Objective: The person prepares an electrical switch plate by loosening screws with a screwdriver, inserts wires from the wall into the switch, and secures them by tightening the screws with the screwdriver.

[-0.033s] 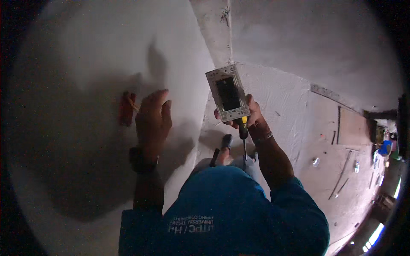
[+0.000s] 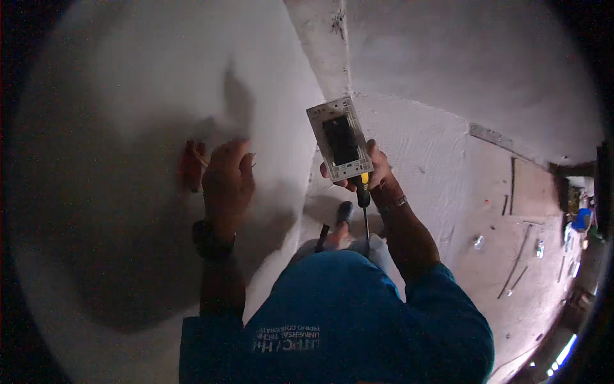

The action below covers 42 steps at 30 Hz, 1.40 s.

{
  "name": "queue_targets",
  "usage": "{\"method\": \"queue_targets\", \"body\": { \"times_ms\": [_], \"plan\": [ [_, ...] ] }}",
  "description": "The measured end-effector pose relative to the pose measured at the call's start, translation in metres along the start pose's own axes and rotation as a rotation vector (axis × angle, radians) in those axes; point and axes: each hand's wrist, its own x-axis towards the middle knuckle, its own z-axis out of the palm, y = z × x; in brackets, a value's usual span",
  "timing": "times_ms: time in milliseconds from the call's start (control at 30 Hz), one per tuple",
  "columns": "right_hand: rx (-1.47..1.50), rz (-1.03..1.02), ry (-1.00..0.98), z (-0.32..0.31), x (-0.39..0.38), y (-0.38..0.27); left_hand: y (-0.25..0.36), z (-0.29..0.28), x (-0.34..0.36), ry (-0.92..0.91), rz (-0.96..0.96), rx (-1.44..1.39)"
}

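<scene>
Close to the wall on the left, my left hand (image 2: 225,179) is closed round an orange-tan wire (image 2: 201,157) that comes out of a red wall box (image 2: 190,169). A thin pale tip sticks out beyond its fingers. My right hand (image 2: 378,168) grips a pale rectangular switch or socket frame (image 2: 352,170), tilted, with a dark opening in its middle. The same hand keeps hold of a yellow-and-black screwdriver (image 2: 364,195), its shaft pointing down toward my legs. Some right-hand fingers are hidden behind the frame.
The pale wall (image 2: 147,77) fills the left side, with my dark shadow on it. A flat board (image 2: 532,189) lies on the floor at right, near thin rods (image 2: 517,259) and clear bottles (image 2: 478,242). Blue and other items (image 2: 581,219) stand at the far right edge.
A thin pale tip now shows beside my left fingers, which have shifted slightly. My right hand with the frame and screwdriver has hardly moved.
</scene>
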Motion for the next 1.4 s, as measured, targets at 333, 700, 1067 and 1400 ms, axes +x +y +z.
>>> {"method": "queue_targets", "body": {
  "times_ms": [333,700,1067,1400],
  "plan": [
    [0.225,-0.024,-0.145,-0.072,0.052,0.081,-0.01,0.007,0.004,-0.342,0.038,0.203],
    [0.244,0.0,-0.216,-0.101,0.076,0.101,0.022,0.029,0.013,-0.263,0.086,0.266],
    [0.321,0.098,-0.061,-0.111,0.077,0.121,0.042,0.035,0.019,-0.154,0.102,-0.093],
    [0.438,-0.004,-0.037,-0.11,0.081,0.123,0.035,0.042,0.017,-0.146,0.032,-0.164]
  ]
}}
